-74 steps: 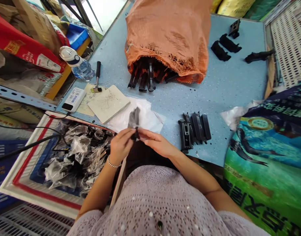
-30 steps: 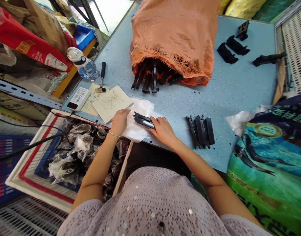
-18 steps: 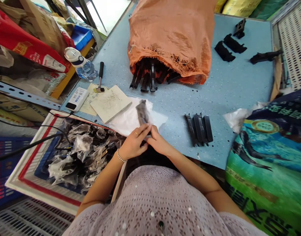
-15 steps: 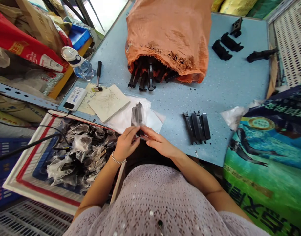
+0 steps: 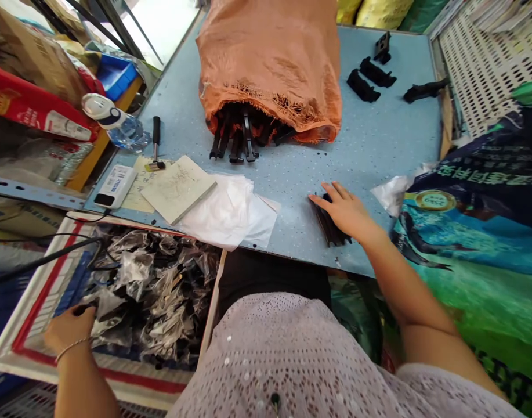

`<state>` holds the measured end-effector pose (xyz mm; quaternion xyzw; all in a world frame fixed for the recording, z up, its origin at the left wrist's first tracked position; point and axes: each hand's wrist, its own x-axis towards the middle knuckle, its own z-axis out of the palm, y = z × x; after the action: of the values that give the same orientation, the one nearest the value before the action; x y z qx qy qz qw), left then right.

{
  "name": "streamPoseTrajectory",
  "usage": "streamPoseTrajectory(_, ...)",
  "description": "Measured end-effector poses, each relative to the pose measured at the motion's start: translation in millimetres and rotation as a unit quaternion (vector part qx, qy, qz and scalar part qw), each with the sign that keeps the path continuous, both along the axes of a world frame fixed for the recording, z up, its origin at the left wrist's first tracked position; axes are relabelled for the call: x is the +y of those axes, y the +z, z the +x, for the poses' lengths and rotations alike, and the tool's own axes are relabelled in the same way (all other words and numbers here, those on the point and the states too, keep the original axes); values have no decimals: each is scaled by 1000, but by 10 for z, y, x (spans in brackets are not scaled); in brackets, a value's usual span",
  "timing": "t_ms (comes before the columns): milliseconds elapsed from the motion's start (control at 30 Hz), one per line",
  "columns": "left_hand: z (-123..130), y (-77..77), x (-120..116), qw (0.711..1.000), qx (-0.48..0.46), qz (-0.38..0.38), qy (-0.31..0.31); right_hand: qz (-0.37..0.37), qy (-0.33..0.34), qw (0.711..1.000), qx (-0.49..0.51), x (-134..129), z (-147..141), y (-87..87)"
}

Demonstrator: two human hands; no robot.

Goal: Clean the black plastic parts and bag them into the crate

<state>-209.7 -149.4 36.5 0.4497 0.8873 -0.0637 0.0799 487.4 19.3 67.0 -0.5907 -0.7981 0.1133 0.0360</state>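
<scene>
My left hand, with a bracelet at the wrist, is over the left part of the white crate, beside bagged black parts. Its fingers are curled, and what they hold, if anything, is hidden. On the blue table my right hand lies over a small row of black parts, fingers spread and touching them. Clear plastic bags lie in a stack at the table's front edge. Black parts stick out of the mouth of an orange sack.
A cardboard pad, a hammer, a white device and a water bottle lie at the table's left. Loose black parts are at the back right. A green and blue sack stands at the right.
My hands have parted from the bagged black part at the table edge. The left went down left to the crate, the right moved right onto the row of parts. The view shifted slightly.
</scene>
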Motion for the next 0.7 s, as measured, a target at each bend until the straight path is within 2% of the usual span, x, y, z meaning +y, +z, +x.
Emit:
streamPoseTrajectory(100, -7, -327, 139, 998, -28, -22, 60, -13, 74, 995, -59, 216, 173, -99)
streamPoseTrajectory(200, 358, -423, 487, 995, -90, -26, 19, 12, 155, 984, -81, 322, 180, -122)
streamPoseTrajectory(300, 1136, -326, 904, 988, -138, 41, -50, 11, 227, 970, -89, 353, 125, -124)
streamPoseTrajectory(333, 1472, -279, 1037, 974, -173, 102, -101, 1, 244, 966, -91, 359, 101, -122)
streamPoseTrajectory(400, 2168, -207, 1285, 917, -266, 205, -215, -23, 267, 959, -90, 369, 55, -99)
streamPoseTrajectory(433, 2482, -193, 1402, 891, -302, 227, -254, -34, 272, 958, -83, 370, 37, -78)
streamPoseTrajectory(500, 2944, -211, 1618, 877, -319, 242, -265, -62, 256, 963, -49, 349, 14, -22)
streamPoseTrajectory(567, 3121, -266, 1799, 874, -343, 248, -236, -91, 195, 977, 13, 286, -8, 16)
streamPoseTrajectory(633, 3059, -325, 1935, 869, -372, 256, -200, -107, 109, 983, 99, 193, -76, -1)
streamPoseTrajectory(700, 2895, -370, 2025, 852, -439, 239, -153, -107, 34, 974, 196, 105, -244, -84)
